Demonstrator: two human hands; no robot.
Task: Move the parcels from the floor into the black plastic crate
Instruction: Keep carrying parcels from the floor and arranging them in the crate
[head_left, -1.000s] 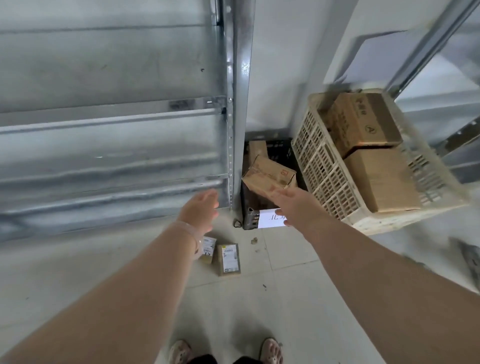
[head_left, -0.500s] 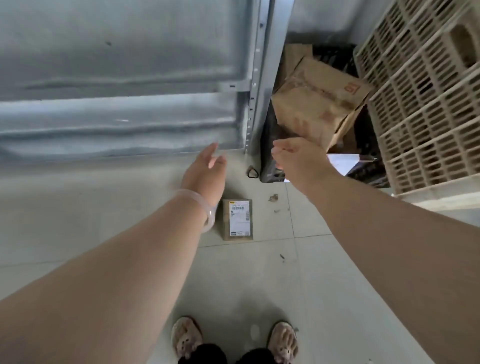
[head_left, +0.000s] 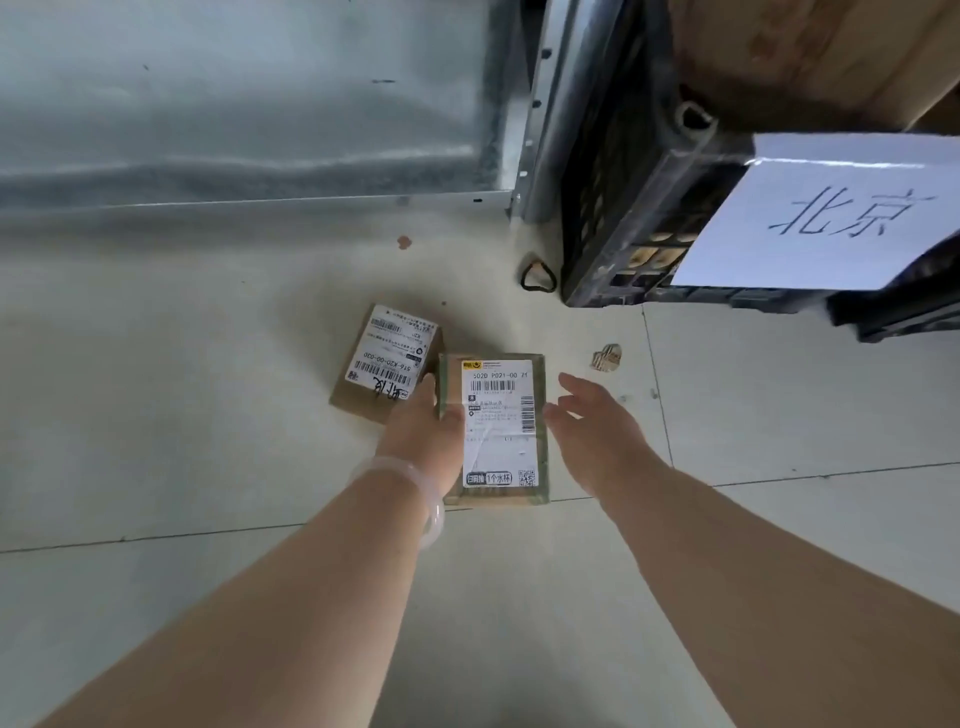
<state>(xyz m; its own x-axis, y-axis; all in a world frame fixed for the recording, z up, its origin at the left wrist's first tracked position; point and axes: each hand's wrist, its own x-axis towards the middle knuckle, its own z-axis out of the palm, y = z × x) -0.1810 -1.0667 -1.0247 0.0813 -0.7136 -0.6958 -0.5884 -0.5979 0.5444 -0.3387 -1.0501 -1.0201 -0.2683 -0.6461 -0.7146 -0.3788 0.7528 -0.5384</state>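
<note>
Two small cardboard parcels with white shipping labels lie on the floor. The nearer parcel lies between my hands. The farther parcel lies just behind it to the left, touching it. My left hand lies against the near parcel's left edge, fingers straight and thumb resting on its top. My right hand is open just beside the parcel's right edge, apart from it. The black plastic crate stands at the upper right with a white paper sign on its front and a brown cardboard box inside.
A metal shelving panel and its upright post stand behind the parcels. A black loop lies on the floor by the crate's corner, and a cardboard scrap lies to the right of the parcels.
The view has dropped close to the floor. Both hands came down from near the crate to either side of the near parcel, and the left hand now touches it.
</note>
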